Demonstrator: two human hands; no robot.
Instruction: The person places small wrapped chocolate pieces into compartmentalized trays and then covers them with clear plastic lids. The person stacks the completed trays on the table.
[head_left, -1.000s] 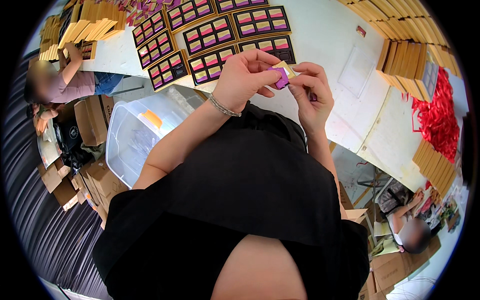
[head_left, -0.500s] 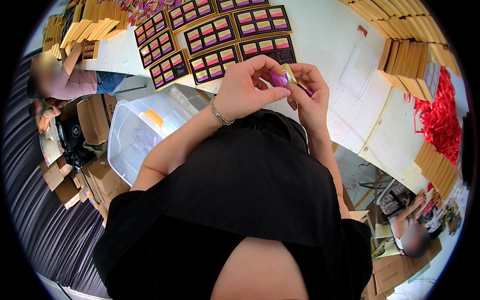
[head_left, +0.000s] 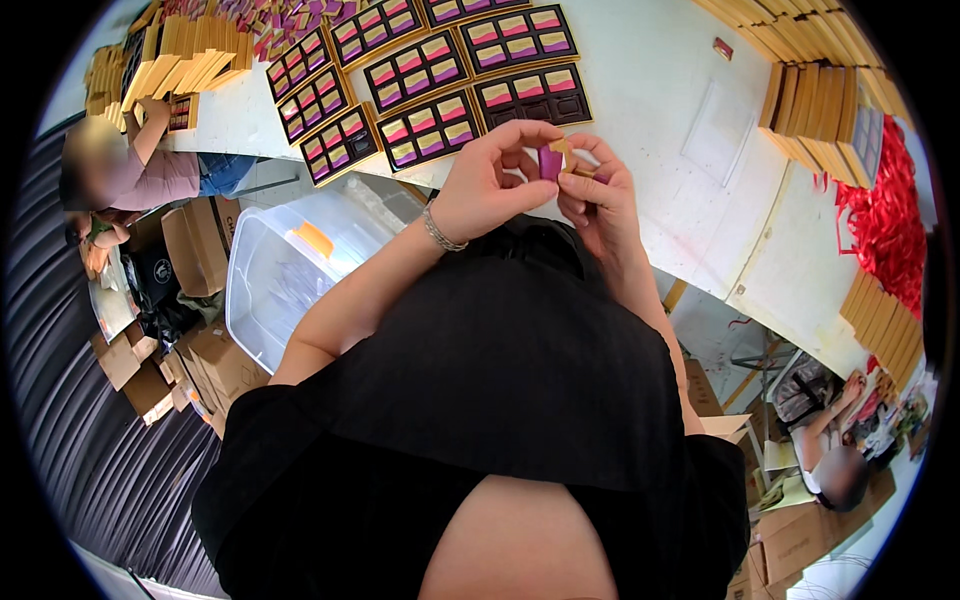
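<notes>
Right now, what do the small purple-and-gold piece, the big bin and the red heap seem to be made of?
Small piece: perhaps foil or coated paper outside, by its bright purple and gold faces.
Bin: clear, smooth, probably plastic, since it is see-through.
Red heap: glossy film or ribbon, with bright highlights on tangled strips.

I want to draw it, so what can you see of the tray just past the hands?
The tray is a flat, dark rectangle with a thin gold edge; I can't tell its material. It has six slots in two rows: three pink-and-gold pieces fill the far row, and the near three slots are bare. It lies open side up on the white table, close beside other trays. The left hand reaches near its front; I can't tell whether they touch.
</notes>
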